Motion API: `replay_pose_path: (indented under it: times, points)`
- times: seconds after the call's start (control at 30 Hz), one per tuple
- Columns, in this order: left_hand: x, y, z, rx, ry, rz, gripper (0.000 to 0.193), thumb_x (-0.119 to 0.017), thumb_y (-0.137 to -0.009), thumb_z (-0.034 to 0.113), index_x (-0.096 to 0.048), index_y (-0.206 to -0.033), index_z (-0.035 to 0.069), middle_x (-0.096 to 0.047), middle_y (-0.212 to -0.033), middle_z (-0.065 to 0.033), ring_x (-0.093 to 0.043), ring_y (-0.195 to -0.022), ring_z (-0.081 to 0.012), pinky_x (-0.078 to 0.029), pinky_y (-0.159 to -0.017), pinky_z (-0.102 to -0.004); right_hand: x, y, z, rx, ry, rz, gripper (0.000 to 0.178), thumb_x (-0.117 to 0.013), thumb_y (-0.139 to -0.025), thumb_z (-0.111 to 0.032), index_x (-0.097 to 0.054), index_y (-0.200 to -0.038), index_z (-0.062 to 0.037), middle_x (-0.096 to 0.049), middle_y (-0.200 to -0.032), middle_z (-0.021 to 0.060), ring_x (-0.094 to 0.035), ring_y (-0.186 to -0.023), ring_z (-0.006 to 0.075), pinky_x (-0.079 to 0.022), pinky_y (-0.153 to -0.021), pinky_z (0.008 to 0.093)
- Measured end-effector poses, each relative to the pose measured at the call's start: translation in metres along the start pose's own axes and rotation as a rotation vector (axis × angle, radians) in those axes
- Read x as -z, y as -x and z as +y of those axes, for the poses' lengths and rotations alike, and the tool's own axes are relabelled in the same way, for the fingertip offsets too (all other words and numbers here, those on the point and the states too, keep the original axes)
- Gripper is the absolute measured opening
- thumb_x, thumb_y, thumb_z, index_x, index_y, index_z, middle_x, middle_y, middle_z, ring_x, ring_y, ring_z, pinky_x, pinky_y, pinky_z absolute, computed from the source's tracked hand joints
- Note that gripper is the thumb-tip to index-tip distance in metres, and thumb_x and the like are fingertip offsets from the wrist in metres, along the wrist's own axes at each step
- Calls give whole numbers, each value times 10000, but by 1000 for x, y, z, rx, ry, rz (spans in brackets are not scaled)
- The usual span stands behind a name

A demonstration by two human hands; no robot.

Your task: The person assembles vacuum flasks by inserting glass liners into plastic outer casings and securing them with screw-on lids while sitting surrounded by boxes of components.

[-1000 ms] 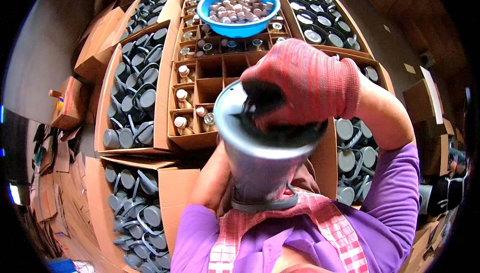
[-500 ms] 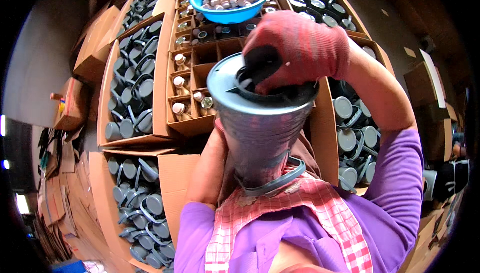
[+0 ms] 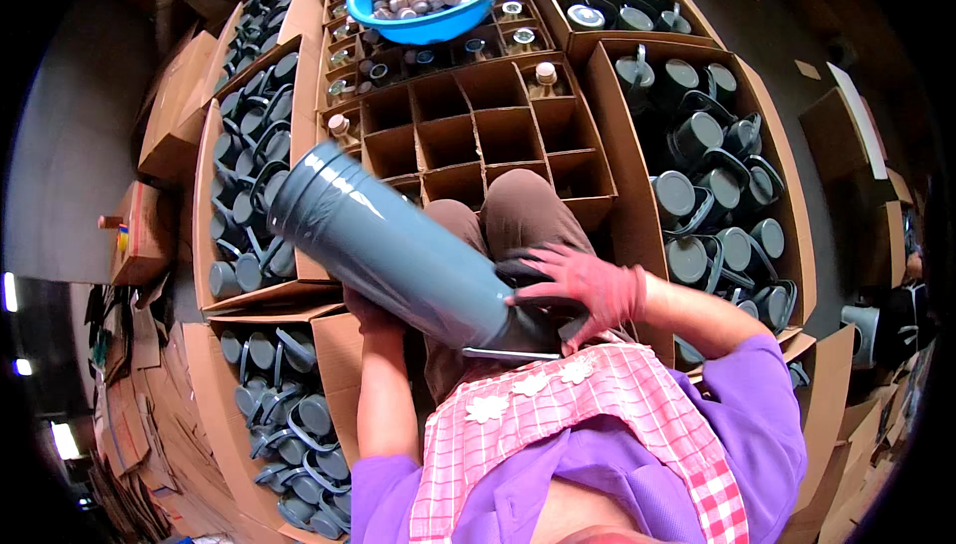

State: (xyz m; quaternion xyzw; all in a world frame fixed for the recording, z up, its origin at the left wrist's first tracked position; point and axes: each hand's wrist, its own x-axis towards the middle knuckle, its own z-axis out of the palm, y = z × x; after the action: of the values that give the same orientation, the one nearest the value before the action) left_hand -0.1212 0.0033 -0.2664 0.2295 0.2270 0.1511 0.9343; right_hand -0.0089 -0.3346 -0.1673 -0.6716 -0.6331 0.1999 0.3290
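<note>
A grey-blue thermos flask casing, a long smooth cylinder with ring grooves at one end, lies tilted across my lap. Its grooved end points to the far left. My left hand, mostly hidden beneath the casing, supports it from below. At the near end, my right hand in a red glove with dark fingertips curls its fingers against the casing. A thin pale handle strip shows below that end, against my checked apron. Whatever is inside the casing is out of sight.
Ahead is a divided carton with a few capped flask liners in its cells. A blue basin of small stoppers rests on it. Cartons of grey handled cups stand on both sides, and flattened cardboard lies at left.
The casing has swung from upright, wide rim up, to a slant with its grooved end far left. My right hand has left the rim opening and moved down to the casing's near end.
</note>
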Motion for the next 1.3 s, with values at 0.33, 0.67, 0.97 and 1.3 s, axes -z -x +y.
replay_pose_path:
  times: [0.33, 0.67, 0.97, 1.3]
  points:
    - [-79, -21, -34, 64, -3, -315, 677, -350, -988, 549, -365, -1480, 84, -388, -1508, -135, -378, -1355, -353, -271, -1153, -511, -34, 42, -38, -223, -512, 983, 1046, -864, -706, -428, -309, -1508, -51, -370, -1520, 184, -363, -1410, 326, -310, -1134, 436]
    - [-277, -52, -289, 489, 127, -297, 647, -435, -964, 625, -494, -1407, 157, -485, -1434, -42, -460, -1259, -276, -311, -1124, -426, 70, 156, -74, -483, 184, 1708, 1055, -872, -718, -299, -255, -1552, -106, -440, -1449, 95, -472, -1272, 229, -434, -1047, 390]
    - [-286, 6, -355, 1197, -496, -437, 369, -585, -964, 375, -621, -1232, 124, -679, -1039, -36, -660, -900, -235, -566, -765, -398, 171, 278, -45, -950, 101, 1456, 865, -819, -694, -378, -481, -1442, -108, -537, -1345, 118, -515, -1228, 251, -392, -1073, 391]
    - [-252, -43, -292, 626, -1156, -811, 399, -662, -910, 294, -664, -1229, 55, -695, -948, -19, -610, -829, -97, -496, -760, -255, 189, 184, 178, -938, 609, 487, 859, -865, -636, -298, -491, -1409, -282, -434, -1460, 185, -423, -1340, 383, -410, -1097, 450]
